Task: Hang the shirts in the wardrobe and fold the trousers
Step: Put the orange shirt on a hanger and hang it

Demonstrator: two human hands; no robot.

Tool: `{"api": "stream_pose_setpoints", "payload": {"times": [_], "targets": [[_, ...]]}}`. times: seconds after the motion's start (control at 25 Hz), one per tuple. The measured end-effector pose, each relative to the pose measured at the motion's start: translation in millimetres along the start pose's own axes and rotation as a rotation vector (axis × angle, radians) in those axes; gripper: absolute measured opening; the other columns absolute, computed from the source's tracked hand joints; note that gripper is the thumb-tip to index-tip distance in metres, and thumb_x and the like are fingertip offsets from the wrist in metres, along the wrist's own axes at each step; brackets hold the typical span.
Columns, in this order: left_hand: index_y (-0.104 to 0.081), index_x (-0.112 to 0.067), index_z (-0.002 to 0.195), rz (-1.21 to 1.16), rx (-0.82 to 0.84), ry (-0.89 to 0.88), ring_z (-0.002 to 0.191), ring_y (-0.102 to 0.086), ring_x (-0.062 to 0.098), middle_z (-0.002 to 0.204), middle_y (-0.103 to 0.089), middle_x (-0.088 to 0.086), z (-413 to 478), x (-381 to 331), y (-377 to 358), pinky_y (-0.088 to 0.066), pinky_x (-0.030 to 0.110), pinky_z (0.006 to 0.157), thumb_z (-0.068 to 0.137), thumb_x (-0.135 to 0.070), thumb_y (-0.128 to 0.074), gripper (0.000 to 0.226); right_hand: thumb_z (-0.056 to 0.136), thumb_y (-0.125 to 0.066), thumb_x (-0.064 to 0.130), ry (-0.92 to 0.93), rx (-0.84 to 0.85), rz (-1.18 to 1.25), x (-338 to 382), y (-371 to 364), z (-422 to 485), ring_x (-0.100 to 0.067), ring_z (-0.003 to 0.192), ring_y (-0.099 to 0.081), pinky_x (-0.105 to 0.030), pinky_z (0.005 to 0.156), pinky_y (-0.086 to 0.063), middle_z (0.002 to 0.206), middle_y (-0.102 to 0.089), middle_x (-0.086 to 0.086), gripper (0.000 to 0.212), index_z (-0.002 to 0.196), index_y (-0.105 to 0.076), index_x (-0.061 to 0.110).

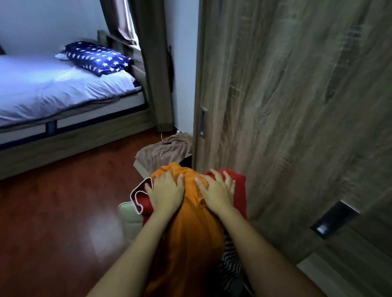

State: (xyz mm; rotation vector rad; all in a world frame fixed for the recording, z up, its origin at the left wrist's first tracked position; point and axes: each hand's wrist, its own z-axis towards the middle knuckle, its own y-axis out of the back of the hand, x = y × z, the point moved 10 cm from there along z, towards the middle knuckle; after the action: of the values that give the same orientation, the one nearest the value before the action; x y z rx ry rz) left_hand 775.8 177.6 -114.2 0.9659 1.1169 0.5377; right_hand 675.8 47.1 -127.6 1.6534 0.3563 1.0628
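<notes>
An orange garment lies on top of a pile of clothes in front of me. My left hand rests on its left side with fingers spread, and my right hand presses on its right side, also spread. Under it lies a red garment with a white-trimmed edge showing at the left. A black-and-white striped garment peeks out at the lower right. The wooden wardrobe door stands shut at the right.
A cream basket rim shows under the pile. A brown cloth lies on the floor beyond. The bed with a star-print pillow stands at the left, across red-brown floor.
</notes>
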Motion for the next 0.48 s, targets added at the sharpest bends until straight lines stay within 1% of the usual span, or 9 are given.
{"api": "stream_pose_setpoints", "payload": {"times": [0.08,0.12,0.2,0.28,0.32,0.36,0.4,0.44,0.48], "targets": [[-0.060,-0.017,0.111,0.015,-0.105,-0.058,0.125,-0.046,0.027,0.119,-0.063,0.010,-3,-6,8,-0.012,0.055,0.110,0.098,-0.039,-0.031,0.039,0.094,-0.021,0.058,0.021,0.051,0.018,-2,-1,-1,-0.027,0.144,-0.004,-0.049,0.115,0.000,0.155,-0.023,0.004,0.055,0.141,-0.035,0.034],[-0.060,-0.017,0.111,0.019,-0.126,-0.074,0.121,-0.050,0.028,0.114,-0.065,0.011,-6,-8,12,-0.013,0.053,0.110,0.099,-0.036,-0.030,0.037,0.094,-0.017,0.058,0.021,0.079,0.043,-6,1,-3,-0.024,0.145,-0.004,-0.047,0.116,0.000,0.156,-0.020,0.005,0.057,0.144,-0.028,0.032],[-0.059,-0.013,0.099,-0.085,-0.206,-0.114,0.099,-0.061,0.034,0.093,-0.069,0.014,-13,-13,29,-0.025,0.050,0.107,0.101,-0.031,-0.031,0.033,0.094,-0.011,0.057,0.004,0.120,0.114,-14,7,-5,-0.020,0.145,-0.006,-0.043,0.118,-0.002,0.156,-0.019,0.003,0.062,0.146,-0.023,0.025],[-0.054,-0.011,0.086,-0.305,-0.296,-0.196,0.076,-0.061,0.034,0.076,-0.065,0.012,-24,-27,56,-0.045,0.046,0.086,0.100,-0.031,-0.034,0.032,0.092,-0.012,0.059,0.033,0.110,0.230,-6,25,-11,-0.021,0.143,-0.017,-0.041,0.118,-0.010,0.152,-0.030,-0.002,0.066,0.143,-0.032,0.021],[-0.054,-0.011,0.085,-0.413,-0.291,-0.251,0.072,-0.061,0.030,0.075,-0.064,0.011,-32,-35,62,-0.048,0.042,0.075,0.099,-0.032,-0.035,0.032,0.089,-0.015,0.063,0.042,0.108,0.348,3,37,-16,-0.021,0.137,-0.030,-0.038,0.115,-0.019,0.144,-0.042,-0.004,0.070,0.137,-0.041,0.021],[-0.056,-0.010,0.086,-0.506,-0.281,-0.322,0.072,-0.060,0.025,0.077,-0.064,0.010,-45,-45,67,-0.048,0.039,0.071,0.097,-0.030,-0.040,0.028,0.085,-0.017,0.068,0.016,0.114,0.520,8,46,-20,-0.019,0.124,-0.046,-0.035,0.109,-0.030,0.129,-0.056,-0.003,0.071,0.125,-0.053,0.021],[-0.058,-0.008,0.088,-0.575,-0.292,-0.411,0.072,-0.058,0.019,0.078,-0.065,0.010,-59,-59,75,-0.047,0.031,0.070,0.095,-0.026,-0.047,0.023,0.083,-0.020,0.070,-0.056,0.146,0.720,9,53,-27,-0.016,0.103,-0.059,-0.031,0.097,-0.043,0.107,-0.066,-0.001,0.068,0.107,-0.062,0.022],[-0.058,-0.008,0.089,-0.592,-0.304,-0.516,0.073,-0.056,0.014,0.079,-0.064,0.011,-78,-70,78,-0.044,0.025,0.069,0.092,-0.022,-0.052,0.015,0.083,-0.025,0.072,-0.157,0.204,0.932,7,57,-34,-0.012,0.078,-0.064,-0.027,0.078,-0.052,0.082,-0.068,0.001,0.064,0.086,-0.064,0.021],[-0.056,-0.010,0.092,-0.588,-0.322,-0.633,0.073,-0.054,0.012,0.081,-0.062,0.011,-97,-87,85,-0.042,0.022,0.068,0.090,-0.019,-0.054,0.010,0.082,-0.032,0.073,-0.248,0.289,1.088,6,61,-43,-0.011,0.057,-0.061,-0.023,0.058,-0.052,0.061,-0.063,0.002,0.062,0.070,-0.061,0.020]]}}
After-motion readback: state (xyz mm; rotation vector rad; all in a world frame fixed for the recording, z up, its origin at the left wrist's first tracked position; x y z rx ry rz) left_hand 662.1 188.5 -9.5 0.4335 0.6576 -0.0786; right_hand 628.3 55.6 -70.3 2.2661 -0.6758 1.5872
